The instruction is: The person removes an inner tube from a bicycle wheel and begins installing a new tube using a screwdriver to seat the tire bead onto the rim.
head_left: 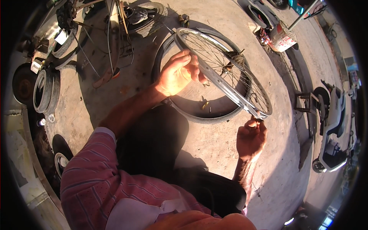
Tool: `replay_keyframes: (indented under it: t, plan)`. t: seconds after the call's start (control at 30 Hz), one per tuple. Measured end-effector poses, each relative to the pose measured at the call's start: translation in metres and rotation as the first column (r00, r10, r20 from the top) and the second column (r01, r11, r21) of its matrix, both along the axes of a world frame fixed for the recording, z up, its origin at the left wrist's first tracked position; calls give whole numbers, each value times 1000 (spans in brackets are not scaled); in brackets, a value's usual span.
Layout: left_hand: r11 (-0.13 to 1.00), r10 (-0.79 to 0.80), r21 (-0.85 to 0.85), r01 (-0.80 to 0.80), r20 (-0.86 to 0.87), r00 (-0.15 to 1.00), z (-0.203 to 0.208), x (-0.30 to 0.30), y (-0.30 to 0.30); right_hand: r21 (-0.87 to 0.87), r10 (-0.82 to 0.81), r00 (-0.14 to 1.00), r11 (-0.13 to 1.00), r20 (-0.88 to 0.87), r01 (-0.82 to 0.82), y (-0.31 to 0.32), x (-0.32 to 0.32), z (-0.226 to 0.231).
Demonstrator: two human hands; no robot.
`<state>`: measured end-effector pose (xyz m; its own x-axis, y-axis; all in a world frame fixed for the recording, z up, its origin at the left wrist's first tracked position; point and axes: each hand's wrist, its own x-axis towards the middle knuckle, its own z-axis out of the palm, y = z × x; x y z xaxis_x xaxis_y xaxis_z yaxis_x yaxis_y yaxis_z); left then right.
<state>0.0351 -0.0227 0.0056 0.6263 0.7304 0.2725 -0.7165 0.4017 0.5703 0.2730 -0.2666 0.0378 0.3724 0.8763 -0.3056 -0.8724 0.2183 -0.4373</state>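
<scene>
A spoked bicycle wheel (221,81) with no tire on its silver rim is held up at a slant in front of me. My left hand (179,73) has its fingers closed around the upper left part of the rim. My right hand (252,138) is closed at the rim's lower right end, its fingertips pressed to the edge; whether they also hold something small is hidden. A dark cassette (235,59) sits at the wheel's hub. Below the wheel, a black bicycle tire (205,119) lies flat on the floor, partly covered by it.
A small yellowish piece (205,104) lies inside the tire's ring. Bicycle parts and another wheel (151,19) are at the far left, with stacked tires (42,92) below them. A white bucket (281,37) stands far right; a white scooter (332,132) is at the right.
</scene>
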Motion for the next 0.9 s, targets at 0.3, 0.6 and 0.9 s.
replay_keyframes:
  t: [0.3,0.6,0.9]
  plan:
    - [998,-57,15,58,-50,997,4,8,-13,71,81,996,994,21,-82,4,-19,5]
    - [993,-70,86,75,-61,996,3,11,-17,37,100,992,994,81,-103,7,-27,0]
    - [988,-95,113,104,-81,992,-1,3,-19,-230,30,941,972,338,52,11,-29,2]
